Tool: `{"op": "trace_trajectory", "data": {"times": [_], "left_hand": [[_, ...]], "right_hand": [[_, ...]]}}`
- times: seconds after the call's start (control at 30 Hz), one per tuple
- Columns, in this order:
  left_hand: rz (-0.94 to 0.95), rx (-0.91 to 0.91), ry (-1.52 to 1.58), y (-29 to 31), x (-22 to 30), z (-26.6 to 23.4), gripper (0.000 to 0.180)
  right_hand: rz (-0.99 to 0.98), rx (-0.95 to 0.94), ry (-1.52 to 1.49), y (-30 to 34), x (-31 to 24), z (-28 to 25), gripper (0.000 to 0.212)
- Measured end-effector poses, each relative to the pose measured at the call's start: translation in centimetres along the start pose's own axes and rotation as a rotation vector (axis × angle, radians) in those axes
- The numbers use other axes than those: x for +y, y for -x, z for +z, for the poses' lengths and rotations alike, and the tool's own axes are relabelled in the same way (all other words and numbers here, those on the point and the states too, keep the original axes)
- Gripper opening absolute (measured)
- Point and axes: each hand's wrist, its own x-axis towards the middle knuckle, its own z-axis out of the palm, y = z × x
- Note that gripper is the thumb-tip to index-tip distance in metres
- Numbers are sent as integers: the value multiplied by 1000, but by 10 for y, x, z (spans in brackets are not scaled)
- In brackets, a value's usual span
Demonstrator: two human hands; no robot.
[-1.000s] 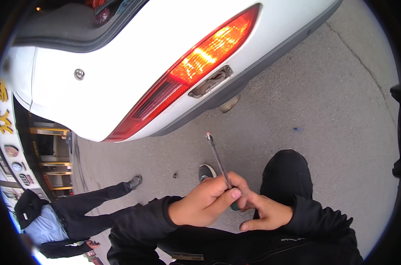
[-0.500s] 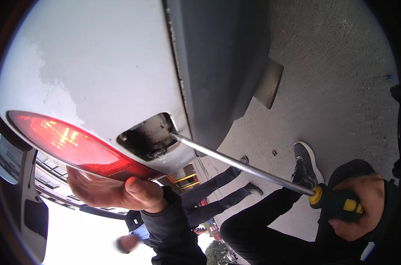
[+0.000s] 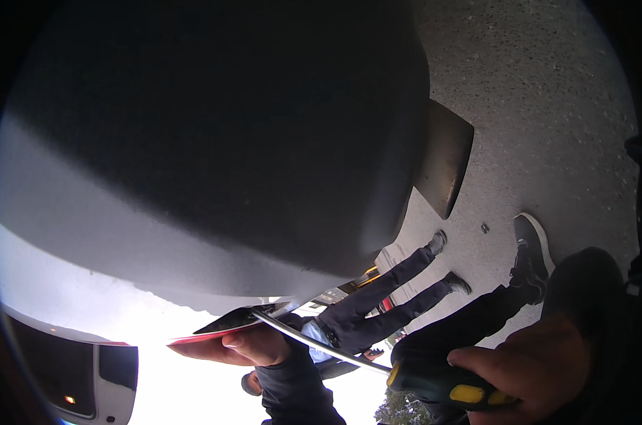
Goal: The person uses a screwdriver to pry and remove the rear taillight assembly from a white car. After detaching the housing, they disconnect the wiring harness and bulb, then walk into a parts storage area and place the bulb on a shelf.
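A screwdriver with a dark green and yellow handle is held by my right hand, its fingers wrapped round the grip. The long metal shaft runs up and left, its tip at the dark opening in the pale car body. My left hand rests against the red tail light at the edge of that opening, fingers stretched out and thumb apart. Only a thin strip of the light shows. The tip's exact contact is too small to make out.
A large dark bumper fills the upper part, with a flap jutting from it over the asphalt. A person in dark trousers stands beyond. My shoe rests on the ground. Another vehicle is at lower left.
The view has swung, so the bumper now covers much of it and the tail light shows nearly edge-on. My right hand and the screwdriver appear lower and further left, the tip still at the opening.
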Motion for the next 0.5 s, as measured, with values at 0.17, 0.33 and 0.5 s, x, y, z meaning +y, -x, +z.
{"op": "trace_trajectory", "data": {"times": [0.17,0.33,0.5], "left_hand": [[8,4,-60,-5,0,1,87],[-131,18,66,7,2,0,85],[-36,-27,-82,0,-5,-5,82]], "right_hand": [[46,-8,-142,-12,-9,13,56],[-87,143,-112,-7,-20,16,58],[-67,278,-2,-6,-29,28,58]]}}
